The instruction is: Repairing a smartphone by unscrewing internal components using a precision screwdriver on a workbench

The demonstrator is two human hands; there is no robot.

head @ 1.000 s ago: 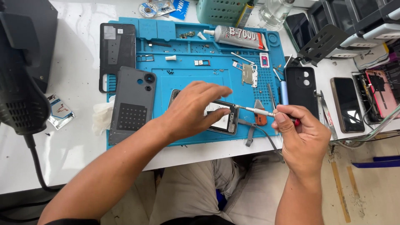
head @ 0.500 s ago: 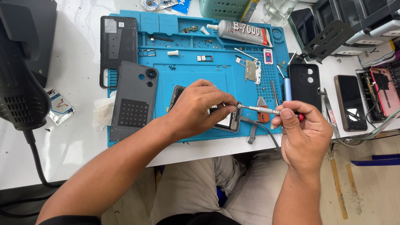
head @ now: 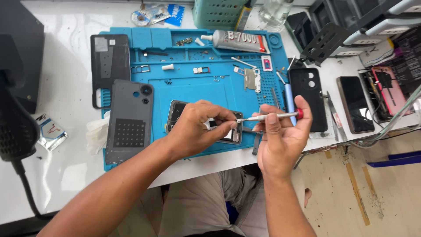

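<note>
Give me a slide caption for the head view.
Left hand steadies opened phone; right hand holds screwdriver.

A single head-worn camera looks steeply down, close over the near edge of the white tabletop, facing its far side; the view seems slightly tilted, and the floor shows at near right.

We see a bright blue mat on a white table. Left of the mat's middle lies a grey back cover bearing a square of dark dots. At the mat's right edge sits a black case. The screwdriver is silver, capped in red.
</note>
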